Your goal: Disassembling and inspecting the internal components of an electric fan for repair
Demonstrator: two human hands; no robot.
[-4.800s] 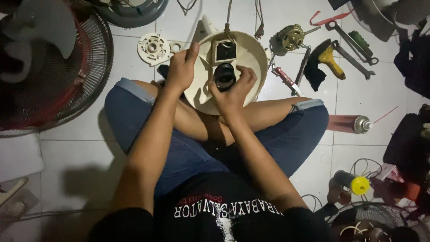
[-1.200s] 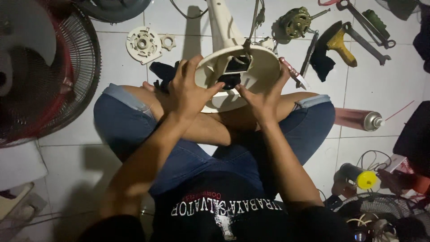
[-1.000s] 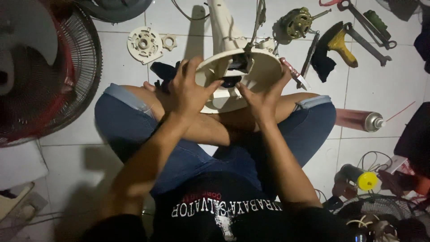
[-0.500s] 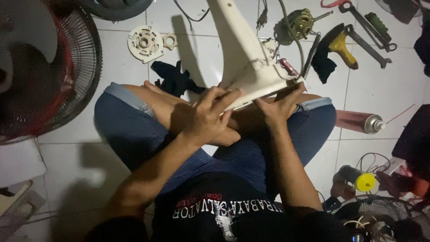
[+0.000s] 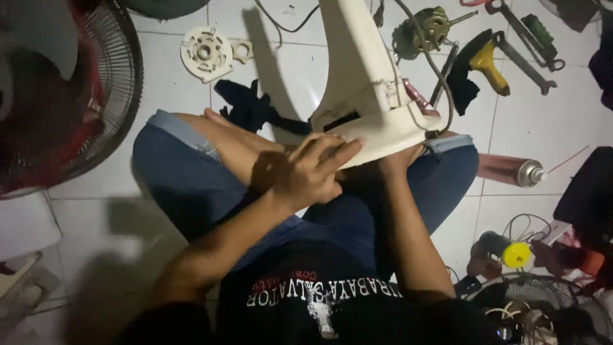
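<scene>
While the person sits cross-legged on the tile floor (image 5: pixel 115 211), both hands meet at the lap on a cream fan stand (image 5: pixel 367 96). Far left of the left hand stands a red fan (image 5: pixel 57 96) behind its wire grille, and beyond that hand, on the floor, lie a round white plastic part (image 5: pixel 205 52) and a dark cloth (image 5: pixel 252 110). The left hand (image 5: pixel 306 172) is spread open, fingers (image 5: pixel 335 153) laid flat over the near rim of the stand's base, pressing rather than clasping. The stand rises just ahead of both hands; its long axis runs away from the body, column pointing up the frame, base tilted toward the lap. The right hand (image 5: pixel 396 160) sits under the base's right edge, mostly hidden, so I cannot tell how far it is closed. Both hands touch the base; the left lies more on top. Right of the right hand lie a motor (image 5: pixel 426 30), a yellow-handled tool (image 5: pixel 484 62), wrenches (image 5: pixel 523 48), a spray can (image 5: pixel 514 171) and a spool (image 5: pixel 504 250).
</scene>
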